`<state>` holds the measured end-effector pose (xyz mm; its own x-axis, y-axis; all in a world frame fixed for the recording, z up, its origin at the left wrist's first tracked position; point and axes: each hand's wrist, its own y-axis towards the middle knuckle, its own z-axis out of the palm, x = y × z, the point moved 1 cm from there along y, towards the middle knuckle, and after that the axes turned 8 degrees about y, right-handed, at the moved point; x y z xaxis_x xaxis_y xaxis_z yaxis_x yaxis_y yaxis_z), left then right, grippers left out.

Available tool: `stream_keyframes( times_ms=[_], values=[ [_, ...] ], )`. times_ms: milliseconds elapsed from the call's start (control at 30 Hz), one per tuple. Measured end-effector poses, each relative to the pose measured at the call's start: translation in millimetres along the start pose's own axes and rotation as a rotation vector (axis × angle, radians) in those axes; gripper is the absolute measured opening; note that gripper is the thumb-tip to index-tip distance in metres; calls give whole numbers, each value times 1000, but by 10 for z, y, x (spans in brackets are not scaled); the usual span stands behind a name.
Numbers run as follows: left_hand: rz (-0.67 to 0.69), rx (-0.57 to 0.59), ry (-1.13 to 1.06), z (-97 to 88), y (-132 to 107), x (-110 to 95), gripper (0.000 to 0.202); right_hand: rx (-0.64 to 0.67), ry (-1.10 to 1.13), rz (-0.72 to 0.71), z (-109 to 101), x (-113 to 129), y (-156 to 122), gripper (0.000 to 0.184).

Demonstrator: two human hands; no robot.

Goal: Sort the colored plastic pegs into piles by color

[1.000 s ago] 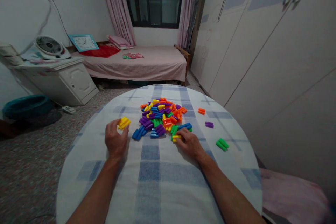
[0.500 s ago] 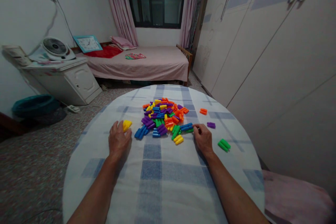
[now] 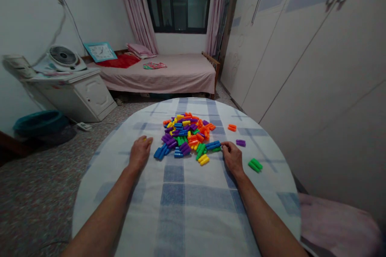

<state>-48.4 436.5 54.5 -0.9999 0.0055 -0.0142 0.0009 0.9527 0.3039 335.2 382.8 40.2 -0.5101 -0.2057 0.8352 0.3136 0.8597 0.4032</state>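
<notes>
Block of ribbed blue plastic [image 3: 212, 145] looks light, stiff, side-pinchable; right hand [image 3: 233, 158] at its end, grip unclear, left hand [image 3: 140, 153] closed on mostly hidden yellow piece [image 3: 146, 139].

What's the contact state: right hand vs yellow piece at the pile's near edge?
Apart. The head view shows a plain strip of tablecloth between the right hand and the yellow piece.

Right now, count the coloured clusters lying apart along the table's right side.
3: orange cluster farthest, purple cluster between, green cluster nearest; the right hand may hide more.
</notes>
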Motion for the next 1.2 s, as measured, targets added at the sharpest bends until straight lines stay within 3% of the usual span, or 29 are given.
stream_keyframes(
  times_ms=[100,267,433,600,700,900,1200],
  values=[
    [-126,-63,55,14,-73,49,41,-4,-6,3,3,2,-7,33],
    [-245,-55,97,-57,-131,50,42,-7,-15,21,2,19,-11,33],
    [-201,-255,25,-151,-118,-143,43,-9,-4,21,-1,24,-6,32],
    [-60,-342,-299,-130,-123,-442,39,-65,-12,29,-6,-6,-1,32],
    [-136,-340,-497,2,-159,-447,38,-69,-13,45,-5,-31,1,34],
    [-407,-316,-808,220,-164,-258,36,-45,-42,70,0,-57,9,35],
    [-401,-300,-819,234,-155,-268,34,-67,-23,86,-10,-33,5,35]
  ],
)
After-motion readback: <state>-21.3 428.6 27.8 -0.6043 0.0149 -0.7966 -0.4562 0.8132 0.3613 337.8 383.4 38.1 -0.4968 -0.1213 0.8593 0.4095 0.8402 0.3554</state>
